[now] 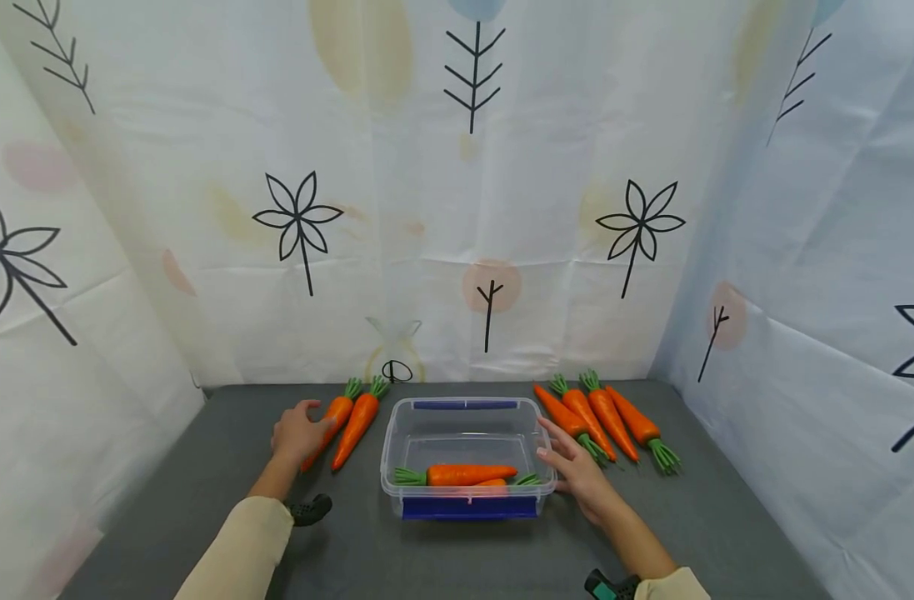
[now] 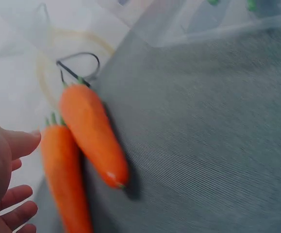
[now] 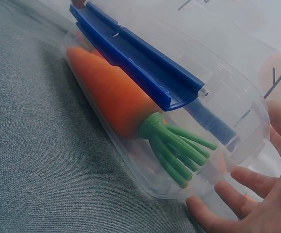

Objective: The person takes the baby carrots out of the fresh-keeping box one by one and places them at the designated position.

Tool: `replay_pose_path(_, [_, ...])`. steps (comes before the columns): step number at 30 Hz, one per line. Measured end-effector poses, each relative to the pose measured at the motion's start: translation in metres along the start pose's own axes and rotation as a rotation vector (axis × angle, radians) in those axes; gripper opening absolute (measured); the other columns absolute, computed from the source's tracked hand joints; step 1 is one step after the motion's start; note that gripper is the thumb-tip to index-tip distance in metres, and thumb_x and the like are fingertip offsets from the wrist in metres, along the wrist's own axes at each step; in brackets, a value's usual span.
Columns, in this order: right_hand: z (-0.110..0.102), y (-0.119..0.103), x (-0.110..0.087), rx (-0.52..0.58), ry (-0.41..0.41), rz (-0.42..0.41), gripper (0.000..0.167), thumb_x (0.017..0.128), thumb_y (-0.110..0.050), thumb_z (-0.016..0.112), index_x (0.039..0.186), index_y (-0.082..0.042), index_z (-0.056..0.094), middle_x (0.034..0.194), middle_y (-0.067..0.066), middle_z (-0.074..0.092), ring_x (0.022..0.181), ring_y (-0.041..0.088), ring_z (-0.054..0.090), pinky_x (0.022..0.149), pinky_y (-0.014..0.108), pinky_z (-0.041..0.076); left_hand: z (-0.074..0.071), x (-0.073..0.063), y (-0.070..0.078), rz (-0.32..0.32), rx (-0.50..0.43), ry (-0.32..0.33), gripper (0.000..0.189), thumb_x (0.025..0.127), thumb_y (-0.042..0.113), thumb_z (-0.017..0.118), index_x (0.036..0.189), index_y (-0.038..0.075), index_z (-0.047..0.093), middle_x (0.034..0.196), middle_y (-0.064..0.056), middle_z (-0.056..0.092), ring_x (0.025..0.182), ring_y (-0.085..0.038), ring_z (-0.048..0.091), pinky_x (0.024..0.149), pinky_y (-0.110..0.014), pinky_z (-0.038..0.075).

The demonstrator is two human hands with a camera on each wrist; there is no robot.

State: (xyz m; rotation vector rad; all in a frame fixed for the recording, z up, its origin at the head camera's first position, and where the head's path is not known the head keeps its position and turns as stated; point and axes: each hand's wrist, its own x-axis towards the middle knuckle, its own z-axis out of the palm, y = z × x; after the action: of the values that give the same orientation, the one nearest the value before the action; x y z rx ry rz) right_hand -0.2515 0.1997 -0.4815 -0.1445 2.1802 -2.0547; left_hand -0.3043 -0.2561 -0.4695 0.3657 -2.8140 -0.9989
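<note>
My left hand (image 1: 297,435) reaches over the nearer of two carrots, the left carrot (image 1: 341,409), with thumb and fingers spread apart. The second carrot (image 1: 357,427) lies just right of it. In the left wrist view the hand (image 2: 4,179) is beside the left carrot (image 2: 65,177), holding nothing. A clear plastic box (image 1: 457,423) with blue latches stands in the middle. Inside it lies a carrot (image 1: 467,475), with another partly hidden behind the front wall. My right hand (image 1: 582,483) rests its extended fingers (image 3: 235,199) against the box's right side.
Several carrots (image 1: 605,417) lie to the right of the box, behind my right hand. The grey tabletop (image 1: 374,550) is bordered by white patterned cloth (image 1: 397,275) at the back and both sides.
</note>
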Motion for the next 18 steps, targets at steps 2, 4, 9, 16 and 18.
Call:
replay_pose_path(2, [0.000, 0.000, 0.001, 0.000, -0.001, 0.000, 0.056, 0.099, -0.019, 0.057, 0.151, -0.021, 0.037, 0.149, 0.027, 0.031, 0.130, 0.045, 0.038, 0.086, 0.055, 0.050, -0.007, 0.001, 0.010, 0.026, 0.017, 0.007, 0.057, 0.095, 0.033, 0.062, 0.139, 0.002, 0.046, 0.126, -0.028, 0.050, 0.109, -0.047, 0.045, 0.086, -0.059, 0.038])
replay_pose_path(4, [0.000, 0.000, 0.001, -0.006, -0.003, 0.003, 0.056, 0.099, -0.020, 0.057, 0.151, -0.020, 0.036, 0.149, 0.028, 0.030, 0.130, 0.045, 0.037, 0.087, 0.055, 0.050, -0.013, 0.002, 0.022, 0.058, 0.023, 0.009, 0.056, 0.095, 0.033, 0.062, 0.140, 0.003, 0.047, 0.128, -0.027, 0.049, 0.111, -0.047, 0.044, 0.088, -0.061, 0.036])
replay_pose_path(9, [0.000, 0.000, 0.001, -0.029, 0.009, 0.015, 0.057, 0.098, -0.022, 0.058, 0.151, -0.022, 0.037, 0.148, 0.027, 0.032, 0.130, 0.046, 0.037, 0.088, 0.057, 0.049, -0.022, 0.007, 0.053, 0.160, -0.012, -0.019, 0.054, 0.094, 0.032, 0.064, 0.139, 0.005, 0.049, 0.129, -0.026, 0.050, 0.117, -0.047, 0.044, 0.094, -0.062, 0.034])
replay_pose_path(16, [0.000, 0.000, 0.000, -0.019, 0.008, 0.006, 0.057, 0.098, -0.021, 0.058, 0.151, -0.020, 0.036, 0.148, 0.027, 0.032, 0.130, 0.045, 0.038, 0.086, 0.054, 0.050, -0.024, 0.004, 0.100, 0.313, -0.130, -0.157, 0.050, 0.093, 0.027, 0.067, 0.136, 0.005, 0.053, 0.128, -0.024, 0.054, 0.111, -0.041, 0.052, 0.088, -0.054, 0.045])
replay_pose_path(18, [0.000, 0.000, 0.000, -0.013, 0.011, 0.003, 0.057, 0.098, -0.021, 0.059, 0.151, -0.020, 0.037, 0.148, 0.027, 0.033, 0.129, 0.044, 0.039, 0.085, 0.054, 0.051, -0.023, 0.001, 0.113, 0.342, -0.167, -0.200, 0.049, 0.093, 0.026, 0.068, 0.135, 0.007, 0.054, 0.128, -0.022, 0.054, 0.110, -0.039, 0.053, 0.087, -0.050, 0.047])
